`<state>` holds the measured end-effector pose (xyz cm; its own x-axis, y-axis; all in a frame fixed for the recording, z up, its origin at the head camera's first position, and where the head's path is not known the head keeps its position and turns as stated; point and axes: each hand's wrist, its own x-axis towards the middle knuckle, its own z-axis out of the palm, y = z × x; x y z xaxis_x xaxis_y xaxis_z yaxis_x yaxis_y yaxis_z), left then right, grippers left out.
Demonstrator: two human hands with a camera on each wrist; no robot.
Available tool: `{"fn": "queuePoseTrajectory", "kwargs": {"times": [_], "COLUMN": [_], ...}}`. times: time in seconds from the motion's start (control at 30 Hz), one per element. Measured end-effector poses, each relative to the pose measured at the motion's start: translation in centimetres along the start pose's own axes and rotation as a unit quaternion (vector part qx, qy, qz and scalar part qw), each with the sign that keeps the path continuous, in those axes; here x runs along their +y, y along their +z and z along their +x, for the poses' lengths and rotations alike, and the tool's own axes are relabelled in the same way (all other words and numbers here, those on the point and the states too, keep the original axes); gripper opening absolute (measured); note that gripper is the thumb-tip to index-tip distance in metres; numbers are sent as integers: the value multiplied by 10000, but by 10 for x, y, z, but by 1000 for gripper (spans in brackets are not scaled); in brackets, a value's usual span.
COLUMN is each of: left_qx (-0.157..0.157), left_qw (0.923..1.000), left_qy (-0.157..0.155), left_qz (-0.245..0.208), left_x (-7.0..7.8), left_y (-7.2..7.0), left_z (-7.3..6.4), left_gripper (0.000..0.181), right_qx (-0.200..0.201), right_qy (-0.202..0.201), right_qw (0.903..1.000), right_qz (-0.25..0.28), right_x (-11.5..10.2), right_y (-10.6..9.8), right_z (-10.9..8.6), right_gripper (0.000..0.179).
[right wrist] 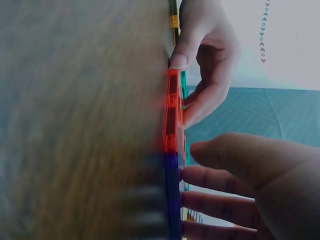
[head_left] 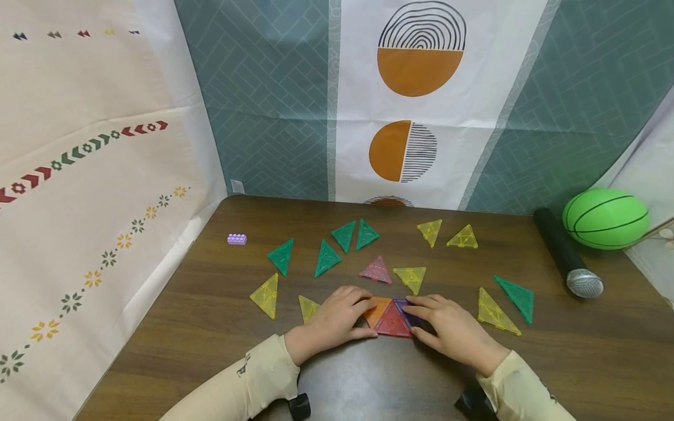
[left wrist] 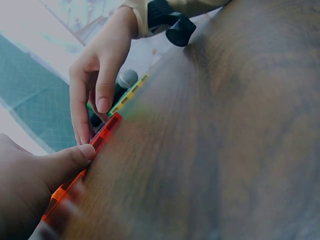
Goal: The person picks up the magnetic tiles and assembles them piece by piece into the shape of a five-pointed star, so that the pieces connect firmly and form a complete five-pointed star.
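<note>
In the head view an orange triangle magnetic tile (head_left: 378, 309), a red triangle tile (head_left: 393, 325) and a purple triangle tile (head_left: 400, 306) lie flat, edge to edge in a row. My left hand (head_left: 337, 318) holds the orange tile at the left end, fingertips over its top and thumb at its lower corner, by the red tile. At the other end my right hand (head_left: 447, 328) rests its fingertips on the purple tile and covers part of it. Seen from the right wrist, the right thumb (right wrist: 212, 152) stands off the tiles while the fingers touch the purple edge (right wrist: 172, 192).
Beyond the hands lie a pink triangle tile (head_left: 377, 271), several green tiles (head_left: 327, 257) and several yellow tiles (head_left: 265, 296). A larger green triangle (head_left: 518, 297) and a yellow one (head_left: 495, 313) lie right. Farther out are a microphone (head_left: 568, 254), green ball (head_left: 605, 219) and purple brick (head_left: 237, 239).
</note>
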<state>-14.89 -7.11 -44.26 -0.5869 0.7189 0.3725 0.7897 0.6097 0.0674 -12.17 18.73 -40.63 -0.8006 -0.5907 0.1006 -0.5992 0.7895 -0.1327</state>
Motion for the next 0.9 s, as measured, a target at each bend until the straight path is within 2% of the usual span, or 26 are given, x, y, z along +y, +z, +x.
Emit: {"fn": "queuePoseTrajectory", "kwargs": {"times": [0.3, 0.53, 0.9], "left_qx": [95, 21, 37], "left_qw": [9999, 9997, 9996], "left_qy": [91, 121, -291], "left_qz": [104, 198, 38], "left_x": [1, 1, -8], "left_y": [-3, -8, -17], "left_z": [3, 7, 32], "left_gripper": [52, 51, 49], "right_qx": [309, 392, 363], "right_qy": [42, -27, 26], "right_qw": [9994, 9991, 9993], "right_qz": [-168, -168, -119], "right_x": [1, 1, 2], "right_y": [6, 12, 14], "right_z": [-1, -2, -2], "right_gripper": [53, 51, 50]}}
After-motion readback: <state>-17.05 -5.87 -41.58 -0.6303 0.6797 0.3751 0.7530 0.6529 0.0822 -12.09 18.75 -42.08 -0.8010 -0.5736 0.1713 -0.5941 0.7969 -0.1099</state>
